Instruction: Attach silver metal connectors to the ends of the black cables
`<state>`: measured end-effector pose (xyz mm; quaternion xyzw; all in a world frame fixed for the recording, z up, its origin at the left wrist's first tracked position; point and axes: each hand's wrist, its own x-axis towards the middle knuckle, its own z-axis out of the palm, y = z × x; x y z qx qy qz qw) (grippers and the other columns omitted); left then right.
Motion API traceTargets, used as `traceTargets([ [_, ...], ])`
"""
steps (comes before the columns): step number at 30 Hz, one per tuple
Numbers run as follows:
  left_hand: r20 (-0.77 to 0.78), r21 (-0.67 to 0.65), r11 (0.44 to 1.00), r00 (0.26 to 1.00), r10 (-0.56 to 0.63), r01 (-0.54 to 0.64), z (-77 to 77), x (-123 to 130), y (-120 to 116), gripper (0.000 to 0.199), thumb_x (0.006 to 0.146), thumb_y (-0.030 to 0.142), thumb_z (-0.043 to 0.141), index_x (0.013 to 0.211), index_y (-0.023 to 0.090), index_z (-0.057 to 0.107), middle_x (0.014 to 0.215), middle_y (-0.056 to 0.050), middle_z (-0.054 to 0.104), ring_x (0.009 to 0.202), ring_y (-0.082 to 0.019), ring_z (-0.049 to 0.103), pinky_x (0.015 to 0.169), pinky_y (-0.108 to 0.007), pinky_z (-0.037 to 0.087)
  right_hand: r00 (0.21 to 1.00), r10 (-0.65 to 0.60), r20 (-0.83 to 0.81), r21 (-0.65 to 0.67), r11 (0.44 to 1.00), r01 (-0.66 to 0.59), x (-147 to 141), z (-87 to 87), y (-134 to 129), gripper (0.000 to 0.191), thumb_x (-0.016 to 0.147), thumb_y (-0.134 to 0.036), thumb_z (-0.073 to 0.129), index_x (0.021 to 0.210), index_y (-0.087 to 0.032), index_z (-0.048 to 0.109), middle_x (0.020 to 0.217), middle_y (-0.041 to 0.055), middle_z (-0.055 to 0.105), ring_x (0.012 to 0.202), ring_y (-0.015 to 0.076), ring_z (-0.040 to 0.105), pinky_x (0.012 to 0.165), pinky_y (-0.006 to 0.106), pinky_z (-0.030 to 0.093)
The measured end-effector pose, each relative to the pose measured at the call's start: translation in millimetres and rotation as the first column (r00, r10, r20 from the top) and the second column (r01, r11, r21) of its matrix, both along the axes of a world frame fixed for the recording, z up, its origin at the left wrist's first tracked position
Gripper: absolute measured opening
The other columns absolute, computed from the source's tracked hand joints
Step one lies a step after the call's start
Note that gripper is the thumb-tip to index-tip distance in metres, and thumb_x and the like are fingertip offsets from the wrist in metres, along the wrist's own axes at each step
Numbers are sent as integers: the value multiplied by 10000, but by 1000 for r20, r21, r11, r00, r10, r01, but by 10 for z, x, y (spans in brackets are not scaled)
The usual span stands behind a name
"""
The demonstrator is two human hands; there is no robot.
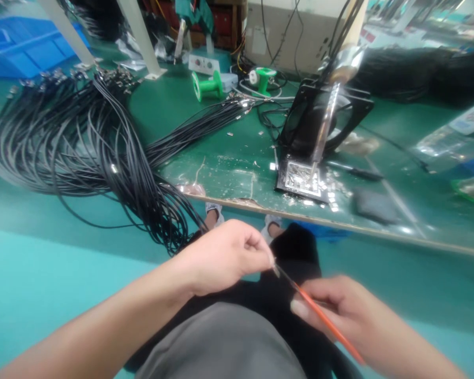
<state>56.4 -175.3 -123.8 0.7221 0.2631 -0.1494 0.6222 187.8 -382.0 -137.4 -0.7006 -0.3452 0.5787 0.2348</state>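
Above my lap, my left hand (pixel 237 255) is closed in a pinch on a small, pale, shiny piece (pixel 275 268); blur hides its kind. My right hand (pixel 335 316) grips a slim orange-handled tool (pixel 327 318). Its thin dark tip points up and left and meets the small piece at my left fingertips. I cannot tell from this view whether the tip is a blade, a tweezer point or a plain shaft.
A large bundle of black cables (pixel 118 142) hangs over the bench edge (pixel 237 202) at left. A soldering iron (pixel 323 131) points down at a small tray of metal bits (pixel 294 176), before a black fan (pixel 300 113). Green spools (pixel 209 85) and a plastic bottle (pixel 453 129) stand farther back.
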Motion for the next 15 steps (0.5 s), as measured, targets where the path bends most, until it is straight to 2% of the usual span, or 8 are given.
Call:
traceTargets([
  [15,-17,7,1000,1000,-1,1,-3,2,6,205,813,378,657,743,197,722,572,68,452,502,-97,334,468,-258,229,1000,-13,-8,-27,1000,12,-24,28,21,542,925,-702,540,732,-202,454,710,-39,316,659,123,267,556,268,230],
])
